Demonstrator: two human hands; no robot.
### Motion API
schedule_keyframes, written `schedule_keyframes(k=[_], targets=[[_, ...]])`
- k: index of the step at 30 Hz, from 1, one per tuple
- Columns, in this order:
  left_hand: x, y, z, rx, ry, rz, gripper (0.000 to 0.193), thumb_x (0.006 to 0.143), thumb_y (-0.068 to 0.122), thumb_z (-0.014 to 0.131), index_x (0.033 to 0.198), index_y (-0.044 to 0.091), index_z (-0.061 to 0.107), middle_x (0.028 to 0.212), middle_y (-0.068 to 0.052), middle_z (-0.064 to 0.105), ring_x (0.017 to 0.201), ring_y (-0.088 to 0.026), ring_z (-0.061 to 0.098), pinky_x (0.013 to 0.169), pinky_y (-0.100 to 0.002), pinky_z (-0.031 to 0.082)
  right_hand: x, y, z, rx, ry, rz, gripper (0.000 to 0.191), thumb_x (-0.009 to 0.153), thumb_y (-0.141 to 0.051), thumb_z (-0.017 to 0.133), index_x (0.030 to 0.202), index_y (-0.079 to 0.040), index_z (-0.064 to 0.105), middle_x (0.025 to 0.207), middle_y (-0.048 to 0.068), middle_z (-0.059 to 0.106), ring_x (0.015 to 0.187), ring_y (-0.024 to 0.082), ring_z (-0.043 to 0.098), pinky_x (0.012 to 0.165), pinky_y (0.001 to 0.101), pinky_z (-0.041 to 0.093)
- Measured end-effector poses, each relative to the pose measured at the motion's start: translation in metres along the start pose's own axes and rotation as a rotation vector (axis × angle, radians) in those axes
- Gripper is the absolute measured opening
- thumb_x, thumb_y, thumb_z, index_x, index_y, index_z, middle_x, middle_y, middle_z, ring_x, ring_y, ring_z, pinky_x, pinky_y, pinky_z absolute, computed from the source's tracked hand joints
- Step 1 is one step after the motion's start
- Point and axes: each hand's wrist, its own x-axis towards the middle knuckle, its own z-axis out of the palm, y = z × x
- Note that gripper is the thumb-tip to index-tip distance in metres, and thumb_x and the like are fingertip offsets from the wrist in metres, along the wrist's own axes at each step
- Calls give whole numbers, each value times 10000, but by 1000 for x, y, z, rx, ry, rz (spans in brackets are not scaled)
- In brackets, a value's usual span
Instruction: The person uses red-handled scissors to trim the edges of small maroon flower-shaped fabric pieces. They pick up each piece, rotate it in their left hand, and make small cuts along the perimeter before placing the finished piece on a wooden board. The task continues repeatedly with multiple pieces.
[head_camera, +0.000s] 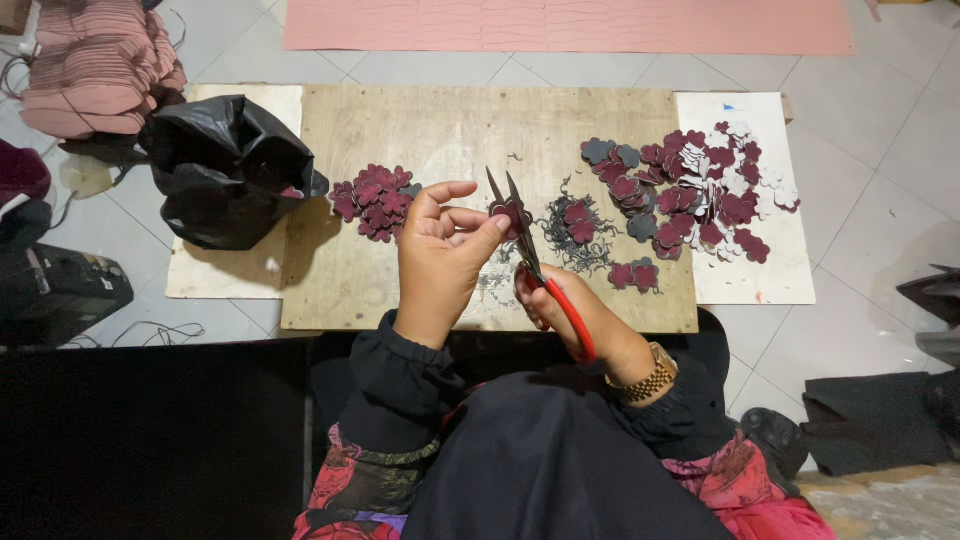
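Observation:
My left hand (442, 255) pinches a small dark-red flower-shaped cutout (510, 212) between thumb and fingers. My right hand (560, 305) grips red-handled scissors (545, 275), blades parted and pointing up around the cutout. Both hands hover over a wooden board (470, 130). A pile of trimmed dark-red flower pieces (375, 203) lies just left of my left hand. A larger spread of red, grey and white flower pieces (690, 185) lies to the right. Thin dark trimmings (580, 245) litter the board near the scissors.
A black plastic bag (225, 165) sits at the board's left. A white sheet (755, 270) lies under the right pile. Stacked pink material (100, 65) is at the far left, a pink sheet (570, 25) lies along the top, and dark fabric (865, 420) is at lower right.

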Motion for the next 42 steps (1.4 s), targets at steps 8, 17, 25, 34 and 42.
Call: schedule_keyframes(k=[8,17,25,34,42], targets=[[0,-3,1,-30,-16,-24,414,901,-53,752,1258,-18,547,988,-89,680,872,-117,705,753,-215,573,1,5,2,81,25,21,627,972,-708,515,928,-82,508,776,-30,472,669,77,441,595,231,411],[2,5,3,-108,-146,-197,305,908,-11,709,1186,-27,583,1003,-97,720,927,-142,719,835,-265,588,5,3,2,137,-48,-67,698,954,-774,501,1009,-78,519,863,3,501,768,92,470,713,247,441],[-1,-3,3,-79,-204,-214,153,925,-2,720,1050,-1,631,925,-69,701,822,-123,686,768,-269,564,8,4,3,178,-7,-83,736,928,-791,498,1054,-66,534,857,10,511,764,104,507,699,259,467],[1,-4,2,-5,-215,-207,76,940,75,711,929,9,674,872,-40,733,788,-77,647,741,-239,537,8,5,2,122,28,-95,681,980,-745,486,989,-65,516,836,11,514,744,103,495,682,258,462],[0,-8,2,57,-193,-155,88,942,84,730,928,12,681,855,-20,711,768,-55,608,696,-226,498,6,5,3,103,97,-28,648,963,-729,508,967,-81,510,818,-19,479,704,75,455,641,226,431]])
